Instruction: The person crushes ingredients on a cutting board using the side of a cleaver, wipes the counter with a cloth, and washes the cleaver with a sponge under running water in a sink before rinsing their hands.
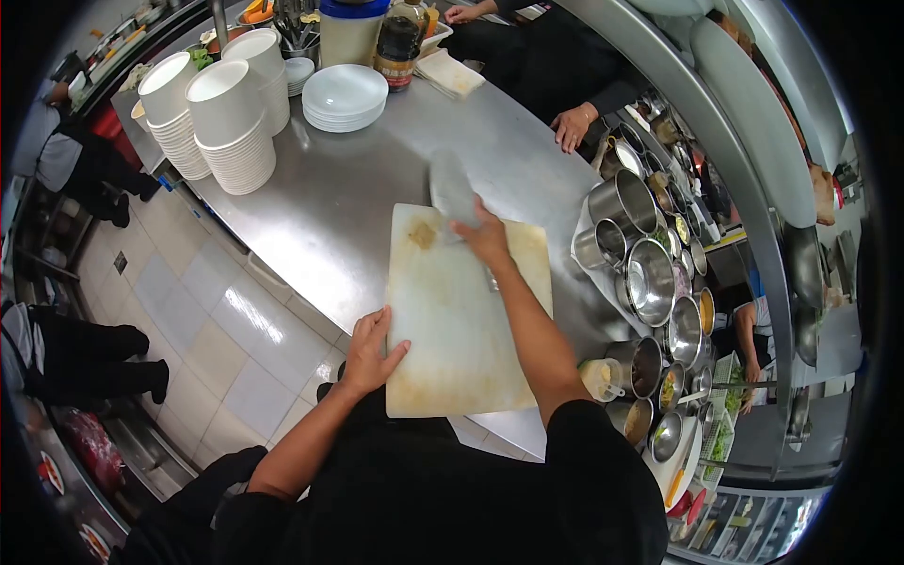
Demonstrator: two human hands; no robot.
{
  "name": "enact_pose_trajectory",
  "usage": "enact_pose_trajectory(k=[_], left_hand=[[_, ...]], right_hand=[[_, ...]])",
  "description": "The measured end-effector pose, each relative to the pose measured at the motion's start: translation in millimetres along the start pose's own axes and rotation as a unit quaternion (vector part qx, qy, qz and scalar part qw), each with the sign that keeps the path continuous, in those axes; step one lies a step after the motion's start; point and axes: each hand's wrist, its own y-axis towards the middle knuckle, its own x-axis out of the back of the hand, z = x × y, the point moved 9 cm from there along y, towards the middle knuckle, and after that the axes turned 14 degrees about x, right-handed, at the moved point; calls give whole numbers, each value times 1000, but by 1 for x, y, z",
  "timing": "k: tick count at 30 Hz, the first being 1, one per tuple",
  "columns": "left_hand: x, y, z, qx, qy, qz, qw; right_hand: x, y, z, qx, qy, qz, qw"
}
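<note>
The two hands are working apart. The left hand [367,353] is resting on the left edge of a cutting board [452,339], its thumb lying over the face; whether it is clamping down, I cannot tell. The right hand [485,235] is holding a blurred pale object [452,193] over the board's far edge, too smeared to identify. The board is lying in front of the person, its near end overhanging the tabletop [311,217].

Bare metal is stretching beyond the board and to its left, leaving wide room there; on the right, a narrower strip is separating it from crowded metal bowls [650,282].

The tabletop is gleaming under the light. Towards its far left, stacked white containers [231,132] and white plates [346,99] are standing near a dark bottle [399,42] and a folded cloth [450,73]. Across the tabletop, a co-worker's hand [573,127] is resting at the far edge. Below on the left, a tiled floor [202,330] is showing, and other people in dark trousers [85,348] are standing there.
</note>
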Motion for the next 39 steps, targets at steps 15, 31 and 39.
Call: enact_pose_trajectory(k=[15,31,39], left_hand=[[2,0,-2,10,-11,-3,1000],[0,-1,2,8,-1,-24,1000],[3,1,-2,7,-17,-25,1000]], right_hand=[[14,2,2,53,37,16,998],[18,-26,-18,27,104,-21,994],[17,16,2,70,47,79,993]])
